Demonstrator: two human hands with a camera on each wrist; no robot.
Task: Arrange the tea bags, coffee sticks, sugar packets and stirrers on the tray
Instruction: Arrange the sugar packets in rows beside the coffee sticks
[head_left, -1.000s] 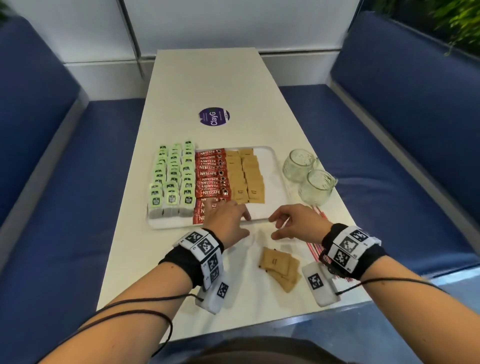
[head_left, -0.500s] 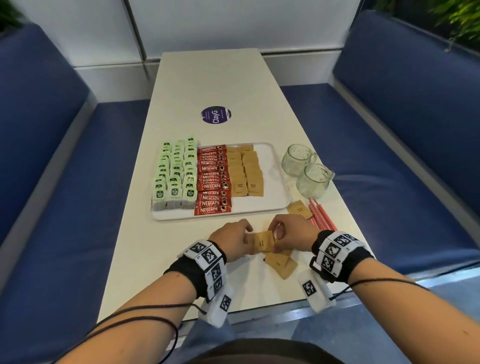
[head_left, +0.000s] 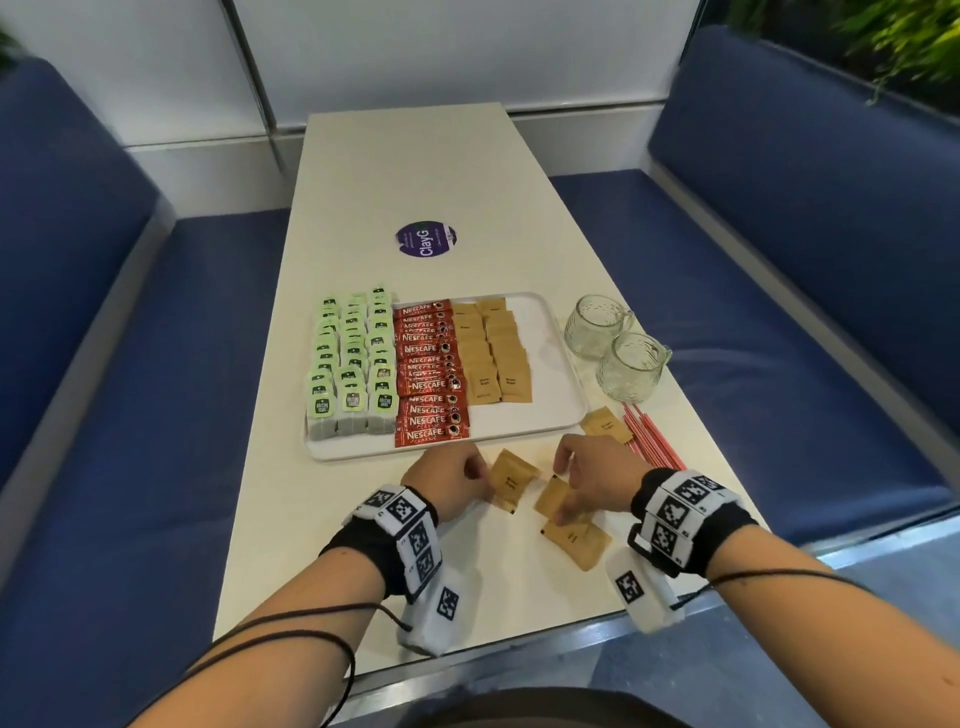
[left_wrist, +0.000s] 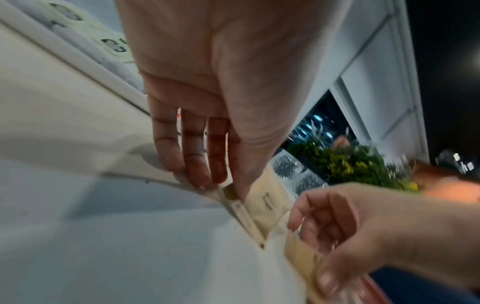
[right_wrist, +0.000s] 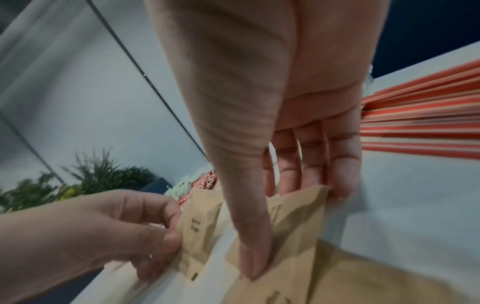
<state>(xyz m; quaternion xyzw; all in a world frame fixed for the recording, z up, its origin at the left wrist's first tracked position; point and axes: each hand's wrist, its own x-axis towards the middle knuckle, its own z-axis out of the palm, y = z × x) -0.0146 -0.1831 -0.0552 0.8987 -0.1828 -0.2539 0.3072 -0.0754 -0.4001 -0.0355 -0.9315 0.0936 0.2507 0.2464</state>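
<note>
The left hand (head_left: 451, 483) pinches one brown sugar packet (head_left: 513, 480) by its left edge between thumb and curled fingers (right_wrist: 166, 240), lifting it just above the table (head_left: 291, 519) near the near edge. The right hand (head_left: 597, 480) pinches a second sugar packet (head_left: 553, 496) from the loose pile (head_left: 576, 538), thumb (right_wrist: 252, 257) pressing on top and fingers (right_wrist: 340, 181) curled under its far edge. In the left wrist view the held packets are blurred and their print cannot be read; how many packets lie in the pile is hard to tell, since the right hand covers part of it.

Just beyond both hands sits the white tray (head_left: 563, 374), near the table's left edge. On it stand three rows of green tea bags (head_left: 353, 364) at its left side, a column of red coffee sticks (head_left: 431, 374) down the middle, and two columns of brown sugar packets (head_left: 493, 353) right of those; the tray's right strip is bare. One stray sugar packet (head_left: 605, 425) lies off the tray's near right corner, touching the red stirrers (head_left: 654, 441), which lie along the table's right edge and are partly hidden behind the right wrist. Two glass cups (head_left: 615, 348) stand beside the tray's right rim. A purple round sticker (head_left: 426, 240) lies further up the table. Blue benches (head_left: 805, 260) flank it.
</note>
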